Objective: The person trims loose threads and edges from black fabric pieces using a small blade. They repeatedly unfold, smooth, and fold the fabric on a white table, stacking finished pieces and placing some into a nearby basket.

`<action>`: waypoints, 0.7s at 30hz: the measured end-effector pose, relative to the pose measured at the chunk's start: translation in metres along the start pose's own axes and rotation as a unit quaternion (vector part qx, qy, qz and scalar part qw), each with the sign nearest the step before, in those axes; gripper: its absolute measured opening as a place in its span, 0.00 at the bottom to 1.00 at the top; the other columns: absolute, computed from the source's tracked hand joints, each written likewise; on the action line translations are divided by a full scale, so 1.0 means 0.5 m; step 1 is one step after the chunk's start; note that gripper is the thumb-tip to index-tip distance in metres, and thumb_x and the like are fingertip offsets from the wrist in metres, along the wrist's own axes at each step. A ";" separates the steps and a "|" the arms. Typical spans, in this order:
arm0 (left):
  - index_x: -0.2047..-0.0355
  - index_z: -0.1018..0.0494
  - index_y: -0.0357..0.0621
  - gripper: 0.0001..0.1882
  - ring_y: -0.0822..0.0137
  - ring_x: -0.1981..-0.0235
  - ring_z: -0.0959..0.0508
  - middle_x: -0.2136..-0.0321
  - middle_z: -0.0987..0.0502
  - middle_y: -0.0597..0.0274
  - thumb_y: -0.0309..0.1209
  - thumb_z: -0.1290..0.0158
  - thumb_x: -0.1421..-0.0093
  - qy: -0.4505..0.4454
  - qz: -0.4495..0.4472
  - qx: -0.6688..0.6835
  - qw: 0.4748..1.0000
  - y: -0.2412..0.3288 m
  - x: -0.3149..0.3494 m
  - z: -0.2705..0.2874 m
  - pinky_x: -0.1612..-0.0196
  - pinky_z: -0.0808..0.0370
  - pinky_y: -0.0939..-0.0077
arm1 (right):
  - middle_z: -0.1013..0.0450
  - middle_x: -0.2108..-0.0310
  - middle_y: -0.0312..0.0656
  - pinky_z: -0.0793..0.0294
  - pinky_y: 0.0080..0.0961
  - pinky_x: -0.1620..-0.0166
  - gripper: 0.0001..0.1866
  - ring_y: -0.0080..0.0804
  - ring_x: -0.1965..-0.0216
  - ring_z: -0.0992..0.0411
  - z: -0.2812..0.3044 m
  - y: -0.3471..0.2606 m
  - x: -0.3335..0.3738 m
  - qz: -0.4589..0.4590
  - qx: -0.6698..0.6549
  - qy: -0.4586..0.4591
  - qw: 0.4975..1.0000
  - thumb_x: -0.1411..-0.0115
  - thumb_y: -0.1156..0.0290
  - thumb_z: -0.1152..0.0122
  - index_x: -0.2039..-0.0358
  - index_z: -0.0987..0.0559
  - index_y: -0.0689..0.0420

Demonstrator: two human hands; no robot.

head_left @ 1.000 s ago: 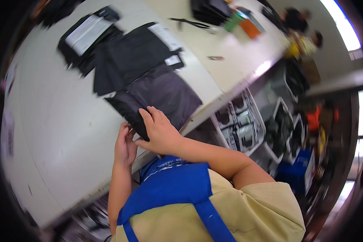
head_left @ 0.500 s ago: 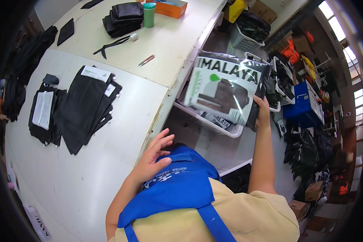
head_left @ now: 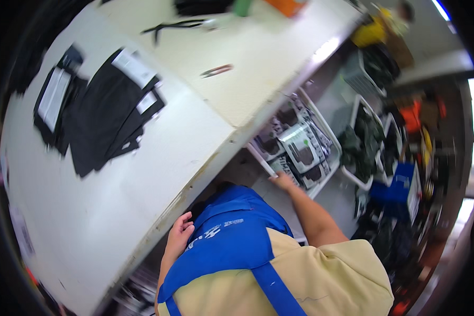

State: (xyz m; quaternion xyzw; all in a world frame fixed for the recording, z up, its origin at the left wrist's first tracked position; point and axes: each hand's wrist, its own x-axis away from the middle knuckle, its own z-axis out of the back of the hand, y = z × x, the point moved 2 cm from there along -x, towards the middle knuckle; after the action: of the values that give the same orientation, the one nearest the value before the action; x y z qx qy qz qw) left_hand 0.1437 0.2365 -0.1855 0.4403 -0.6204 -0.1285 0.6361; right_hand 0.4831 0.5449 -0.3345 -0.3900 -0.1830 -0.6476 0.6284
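My right hand (head_left: 284,180) reaches down to the near end of a white plastic basket (head_left: 261,162) beside the table, its fingers closed on the rim. Inside the basket lie several flat clear-plastic packages (head_left: 303,148) with dark garments pictured on white fronts. My left hand (head_left: 181,231) hangs by the table edge in front of the blue apron (head_left: 231,221), fingers loosely bent and slightly apart, holding nothing that I can see. On the table (head_left: 179,142), a fanned stack of black cloth pieces (head_left: 102,113) with white labels lies next to a smaller black stack (head_left: 52,105).
Thread snips (head_left: 217,70) and a black strap (head_left: 174,25) lie on the table's far part. More baskets of dark goods (head_left: 361,139) and a blue box (head_left: 400,192) stand on the floor at right. A person in yellow (head_left: 395,23) is at the far right.
The package my right hand held up is now out of that hand, which has moved down to the basket's rim. My left hand has lowered, and the view has turned.
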 end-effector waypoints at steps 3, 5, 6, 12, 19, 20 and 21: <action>0.43 0.34 0.40 0.23 0.71 0.54 0.26 0.48 0.28 0.54 0.29 0.48 0.39 0.146 0.017 0.073 0.986 -0.182 0.046 -0.026 0.46 0.32 0.75 | 0.27 0.52 0.54 0.32 0.35 0.45 0.30 0.49 0.49 0.29 -0.108 -0.223 0.068 0.222 0.133 -0.250 0.933 0.45 0.51 0.39 0.48 0.27 0.59; 0.46 0.32 0.40 0.21 0.65 0.53 0.25 0.49 0.27 0.51 0.30 0.47 0.40 0.263 0.039 0.065 0.962 -0.306 0.084 -0.074 0.48 0.30 0.72 | 0.28 0.51 0.53 0.31 0.35 0.46 0.29 0.47 0.50 0.28 -0.150 -0.324 0.139 0.343 0.206 -0.334 0.853 0.42 0.54 0.40 0.45 0.30 0.58; 0.47 0.32 0.40 0.21 0.61 0.53 0.24 0.50 0.27 0.49 0.31 0.46 0.41 0.323 0.043 0.046 0.944 -0.386 0.105 -0.092 0.48 0.29 0.71 | 0.28 0.51 0.52 0.30 0.35 0.47 0.28 0.45 0.52 0.27 -0.181 -0.361 0.184 0.382 0.226 -0.373 0.815 0.41 0.56 0.41 0.45 0.30 0.57; 0.52 0.28 0.40 0.21 0.49 0.52 0.26 0.53 0.27 0.44 0.35 0.45 0.45 0.511 0.203 0.132 0.825 -0.671 0.145 -0.323 0.47 0.30 0.62 | 0.26 0.55 0.47 0.29 0.28 0.50 0.25 0.34 0.54 0.27 -0.252 -0.388 0.247 0.392 0.381 -0.440 0.712 0.40 0.61 0.40 0.44 0.30 0.56; 0.49 0.31 0.42 0.26 0.45 0.49 0.30 0.52 0.30 0.41 0.35 0.43 0.49 0.561 0.302 0.358 0.683 -0.963 0.109 -0.549 0.44 0.32 0.62 | 0.24 0.62 0.48 0.28 0.29 0.54 0.21 0.39 0.59 0.24 -0.300 -0.292 0.245 0.364 0.604 -0.379 0.599 0.39 0.60 0.42 0.50 0.27 0.59; 0.48 0.32 0.42 0.27 0.45 0.48 0.31 0.51 0.31 0.41 0.35 0.42 0.49 0.569 0.316 0.355 0.671 -1.023 0.101 -0.547 0.44 0.33 0.62 | 0.23 0.62 0.48 0.28 0.29 0.54 0.20 0.39 0.59 0.24 -0.334 -0.271 0.246 0.359 0.613 -0.387 0.588 0.39 0.61 0.43 0.50 0.27 0.59; 0.45 0.36 0.42 0.31 0.45 0.45 0.33 0.47 0.35 0.41 0.33 0.41 0.50 0.571 0.325 0.359 0.663 -1.084 0.099 -0.552 0.43 0.34 0.61 | 0.23 0.62 0.47 0.28 0.29 0.54 0.20 0.39 0.59 0.24 -0.348 -0.244 0.239 0.350 0.621 -0.394 0.580 0.39 0.61 0.43 0.50 0.27 0.59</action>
State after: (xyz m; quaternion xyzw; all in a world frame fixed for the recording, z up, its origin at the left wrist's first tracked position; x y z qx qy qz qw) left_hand 0.6099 -0.0019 -0.4986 0.3925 -0.2374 0.5954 0.6596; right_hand 0.3299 0.3559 -0.3252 -0.1549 -0.6194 0.1120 0.7614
